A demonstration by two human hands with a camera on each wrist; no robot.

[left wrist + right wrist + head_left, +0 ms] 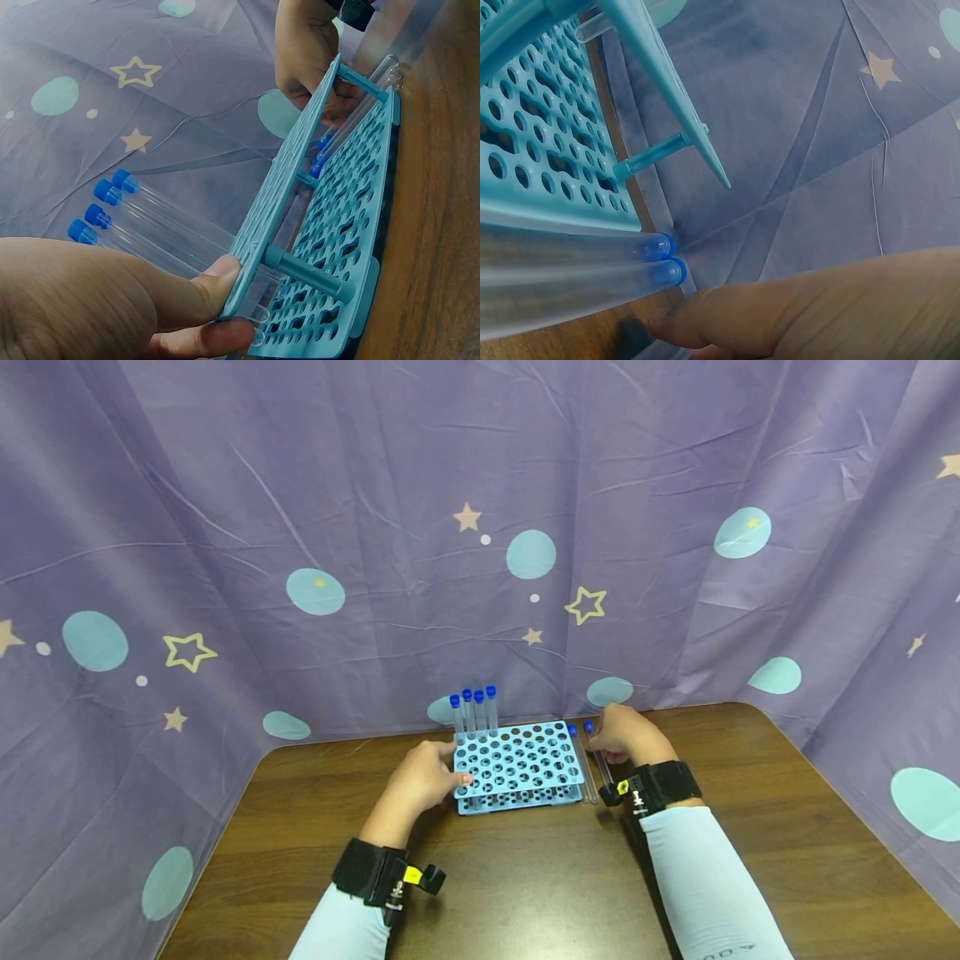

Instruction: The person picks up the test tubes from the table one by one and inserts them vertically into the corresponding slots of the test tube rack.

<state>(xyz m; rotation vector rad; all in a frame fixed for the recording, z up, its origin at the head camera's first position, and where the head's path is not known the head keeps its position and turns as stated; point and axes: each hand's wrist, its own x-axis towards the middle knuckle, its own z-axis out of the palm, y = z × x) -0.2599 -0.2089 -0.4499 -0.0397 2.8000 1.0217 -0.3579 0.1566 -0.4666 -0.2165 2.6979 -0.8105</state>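
A light blue tube rack (517,766) stands on the wooden table (525,877). Several clear tubes with blue caps (472,712) stand in its far left corner, also seen from the left wrist as standing tubes (150,217). My left hand (423,777) pinches the rack's left edge (236,289) between thumb and finger. Two capped tubes (589,760) lie side by side on the table just right of the rack. My right hand (626,735) hovers over their capped ends. In the right wrist view its thumb (705,319) lies beside the outer lying tube (577,289), with nothing wrapped round it.
A purple curtain (480,527) with stars and dots hangs close behind the rack and along both sides of the table. The rack's remaining holes (525,768) hold nothing. Bare wood stretches between the rack and my body.
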